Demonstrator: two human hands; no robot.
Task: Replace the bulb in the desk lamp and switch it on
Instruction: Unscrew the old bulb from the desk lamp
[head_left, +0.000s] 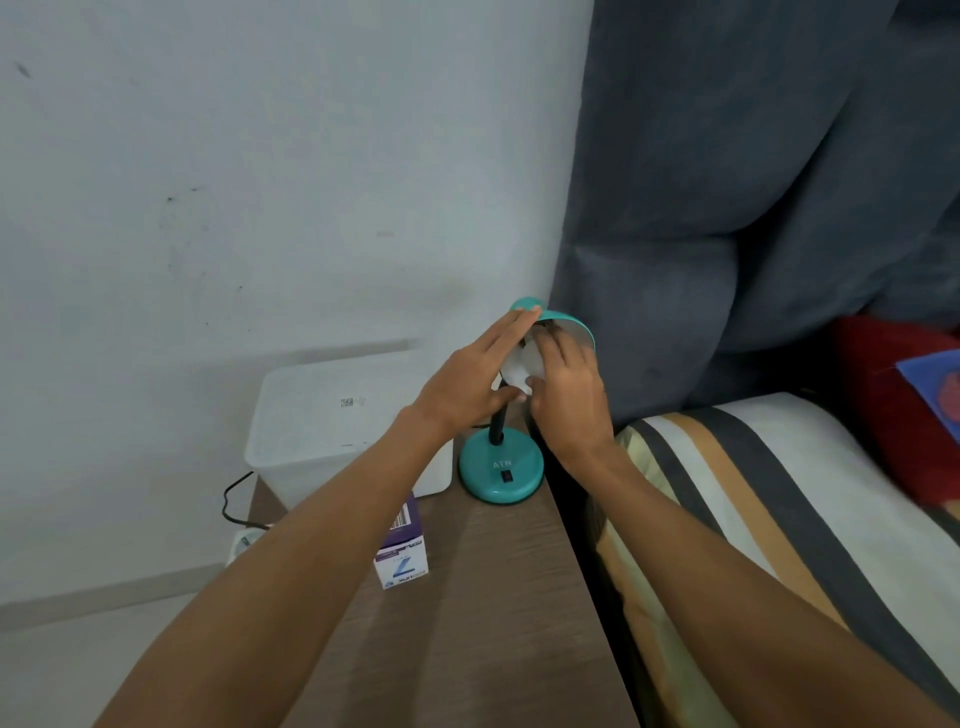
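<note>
On the brown bedside table (493, 597), by the wall, the teal desk lamp (501, 470) is steadied at its shade by the flat, released left hand (467, 379); the white bulb (519, 369), inside the shade, is grasped by the right hand (566, 395); cross-threading is risked if it is turned tilted; the light base could tip.

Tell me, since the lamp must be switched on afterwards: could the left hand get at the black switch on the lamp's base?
Probably yes: the switch faces up on the base, uncovered, just below the left hand, which only steadies the shade.

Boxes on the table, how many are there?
2. A big white box stands at the back by the wall, left of the lamp. A small purple and white box stands nearer, partly hidden behind the left arm.
</note>
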